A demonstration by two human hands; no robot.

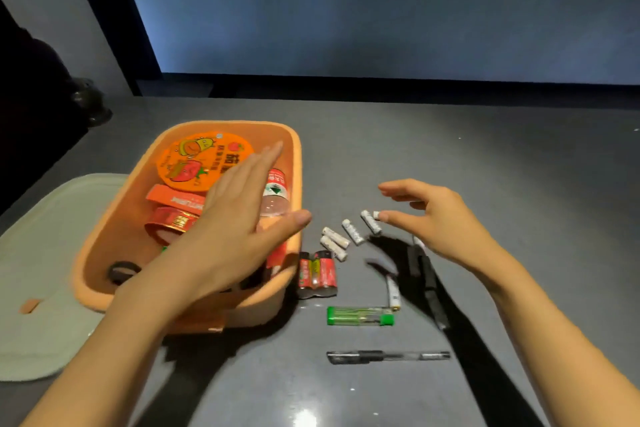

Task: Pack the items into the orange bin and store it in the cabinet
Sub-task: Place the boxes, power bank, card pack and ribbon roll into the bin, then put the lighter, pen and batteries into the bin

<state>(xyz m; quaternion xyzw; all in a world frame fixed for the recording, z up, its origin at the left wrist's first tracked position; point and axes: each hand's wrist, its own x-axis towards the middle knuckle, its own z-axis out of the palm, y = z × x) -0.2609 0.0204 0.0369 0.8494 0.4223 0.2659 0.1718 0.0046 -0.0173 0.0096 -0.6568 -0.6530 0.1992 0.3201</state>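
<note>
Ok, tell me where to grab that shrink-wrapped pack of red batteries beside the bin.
Pinch the red battery pack across its long sides, coming from above. It lies flat, close beside the orange bin, so the right hand has the clearer approach.

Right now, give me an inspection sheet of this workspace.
Surface: grey table, glossy.
Job's things: orange bin part filled; white batteries, red batteries, green lighter, pen outside it.
Clutter: pale lid left of bin.
Grippers: left hand open over bin; right hand open, thumb at a white battery.
Cables: nothing seen.
Surroundings: blue-grey wall; cabinet not seen.
</note>
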